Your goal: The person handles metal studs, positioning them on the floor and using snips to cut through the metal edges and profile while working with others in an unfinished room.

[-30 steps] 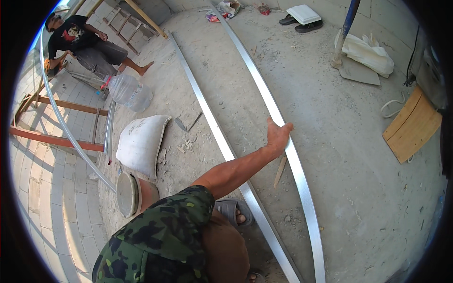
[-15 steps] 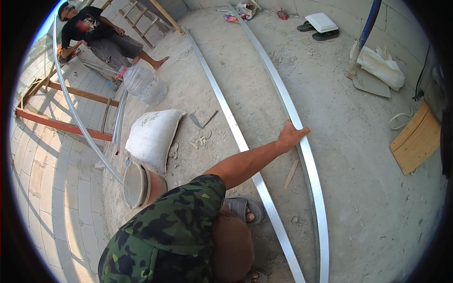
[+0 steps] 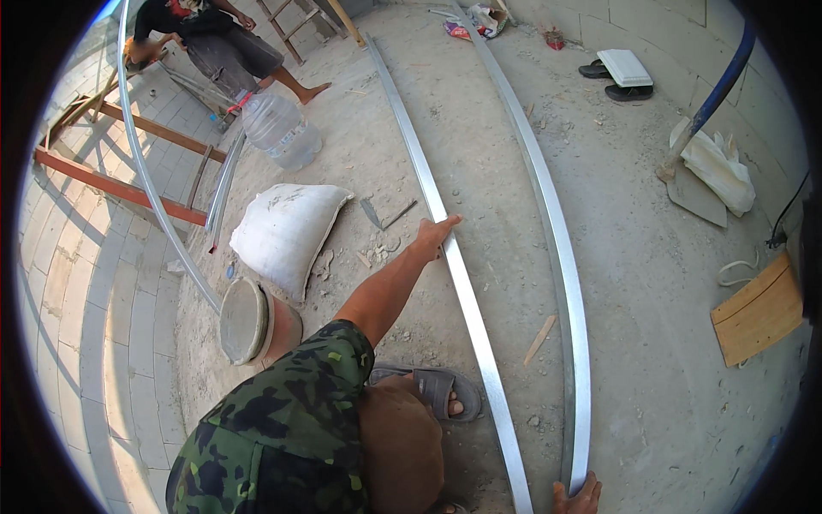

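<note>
Resting left of the left hand (image 3: pixel 437 239) are a clear plastic bottle (image 3: pixel 281 135), white sack (image 3: pixel 287 233) and grey-topped round bucket (image 3: pixel 281 328), contents unclear. That hand grips a long, shiny silver metal bar (image 3: pixel 472 317); the right hand (image 3: pixel 578 497) curls round a matching bar (image 3: pixel 578 360).

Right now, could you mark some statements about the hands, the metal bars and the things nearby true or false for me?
1. The left hand is on the left metal bar. True.
2. The right hand is out of view. False: it is at the right metal bar.
3. A white sack lies next to the bucket. True.
4. The clear bottle rests on the white sack. False: it is on the floor, beyond the sack.
5. A wood-coloured board is at the picture's right side. True.
</note>
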Motion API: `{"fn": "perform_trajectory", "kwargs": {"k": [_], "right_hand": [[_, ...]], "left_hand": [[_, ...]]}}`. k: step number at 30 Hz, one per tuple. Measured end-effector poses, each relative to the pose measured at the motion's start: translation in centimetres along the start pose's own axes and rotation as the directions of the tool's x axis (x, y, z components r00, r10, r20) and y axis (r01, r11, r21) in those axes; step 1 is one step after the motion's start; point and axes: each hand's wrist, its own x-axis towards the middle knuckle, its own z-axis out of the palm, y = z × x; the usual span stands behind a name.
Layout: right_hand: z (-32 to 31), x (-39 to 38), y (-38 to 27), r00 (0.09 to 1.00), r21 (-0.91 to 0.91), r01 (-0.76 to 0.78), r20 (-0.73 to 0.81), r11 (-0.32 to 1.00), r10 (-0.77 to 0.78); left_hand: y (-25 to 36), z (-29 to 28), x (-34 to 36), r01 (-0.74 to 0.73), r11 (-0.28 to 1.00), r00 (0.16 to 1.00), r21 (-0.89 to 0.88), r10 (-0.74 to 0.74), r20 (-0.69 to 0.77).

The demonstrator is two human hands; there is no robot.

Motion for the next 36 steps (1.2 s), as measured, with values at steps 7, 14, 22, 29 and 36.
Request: {"fn": "perform_trajectory", "kwargs": {"k": [7,14,22,29,36], "right_hand": [[3.0,0.2,-0.5,0.986,0.027,-0.038,-0.163,0.999,0.042],[-1.7,-0.3,0.5,0.93,0.04,0.023,-0.367,0.999,-0.007],[-1.0,-0.9,3.6,0.961,0.032,0.016,-0.277,0.999,-0.006],[1.6,-2.3,2.2,0.974,0.222,-0.011,-0.219,0.975,0.061],[1.4,-2.5,3.0,0.974,0.213,-0.012,-0.217,0.977,0.059]], "left_hand": [[-2.0,-1.4,3.6,-0.046,0.971,0.999,-0.236,0.039,-0.036],[0.2,0.6,-0.2,-0.2,0.898,0.98,-0.391,0.189,-0.065],[3.6,0.2,-5.4,-0.291,0.869,0.954,-0.4,0.294,-0.056],[5.8,-4.4,-7.0,-0.349,0.903,0.936,-0.25,0.35,-0.042],[4.8,-6.3,-9.4,-0.386,0.892,0.922,-0.236,0.363,-0.134]]}}
